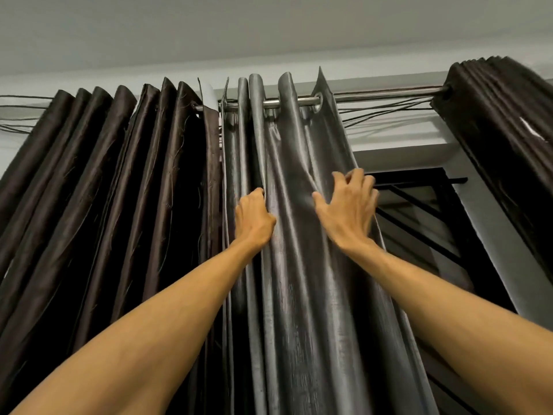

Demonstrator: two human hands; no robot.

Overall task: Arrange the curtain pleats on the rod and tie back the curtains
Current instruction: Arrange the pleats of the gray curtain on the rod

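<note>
Both raised: L hand (pixel 254 218) grips grey curtain (pixel 302 280), R hand (pixel 348 209) hooks its edge.

A metal rod (pixel 302 101) ran across the upper part of the frame. On it hung a brown curtain (pixel 104 163) pleated at left, a grey curtain (pixel 302 280) at centre, and a dark curtain (pixel 496 115) bunched at upper right.

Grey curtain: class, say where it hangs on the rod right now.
In the head view, the grey curtain hangs mid-frame on the rod, directly right of the brown curtain, with the left hand and right hand gripping its folds.
</note>
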